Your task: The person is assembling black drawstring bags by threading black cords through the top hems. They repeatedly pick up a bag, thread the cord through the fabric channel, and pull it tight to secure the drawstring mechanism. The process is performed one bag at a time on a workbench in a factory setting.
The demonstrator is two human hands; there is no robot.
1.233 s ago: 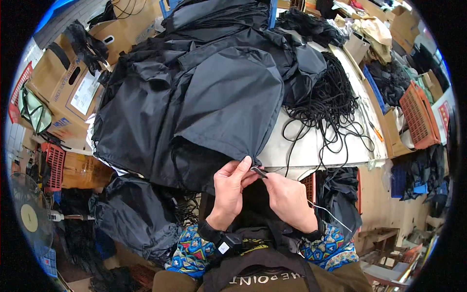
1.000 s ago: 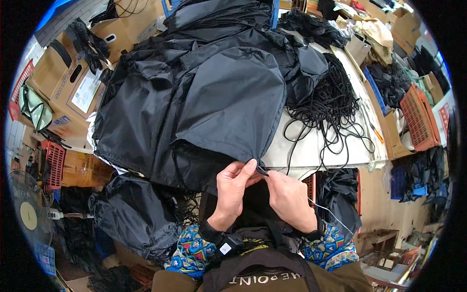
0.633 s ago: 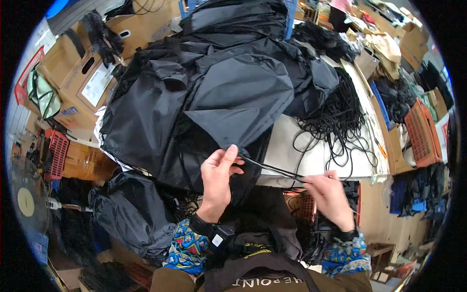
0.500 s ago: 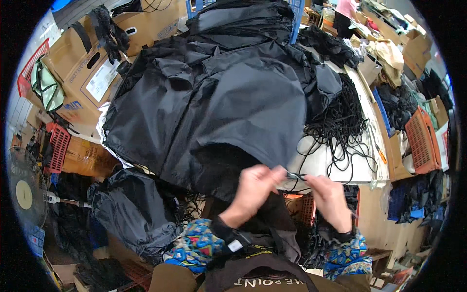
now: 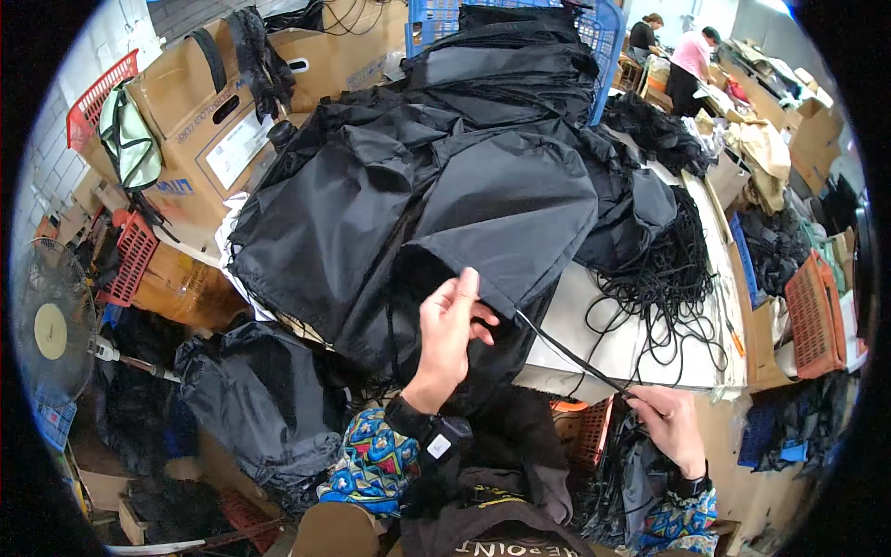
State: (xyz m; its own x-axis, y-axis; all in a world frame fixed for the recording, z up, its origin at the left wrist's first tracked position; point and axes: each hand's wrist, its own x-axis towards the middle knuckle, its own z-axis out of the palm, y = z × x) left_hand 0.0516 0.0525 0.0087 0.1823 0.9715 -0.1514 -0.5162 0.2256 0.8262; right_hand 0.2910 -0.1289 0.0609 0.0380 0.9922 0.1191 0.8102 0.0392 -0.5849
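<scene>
On the near middle part of the pile, a black fabric bag (image 5: 520, 200) is lying with its rounded end pointing to the far side and its hem corner pointing toward the near right. Its long axis is running roughly far to near, and its hem is slanting from the left down to that corner. From the corner a black cord (image 5: 574, 356) is stretching almost straight, its long axis running diagonally toward the near right and past the edge of the desk (image 5: 575, 320). At its near end the right hand (image 5: 666, 425) is pinching the cord between thumb and fingers. The left hand (image 5: 448, 339) is reaching up to the hem, its thumb lying against the fabric and its fingers curling loosely below; whether it is gripping the bag is hard to tell.

Around the bag, more black fabric (image 5: 320, 237) is spreading to the left, and a tangle of black cords (image 5: 664, 288) is spilling over the desk to the right. Farther off, folded black pieces (image 5: 506, 70) are standing stacked against a blue crate (image 5: 608, 56). A cardboard box (image 5: 190, 135) is standing at the far left, a fan (image 5: 51, 330) at the left, and an orange basket (image 5: 815, 316) is tilting at the right. At the far right, a person in a pink top (image 5: 691, 60) is bending over some work.
</scene>
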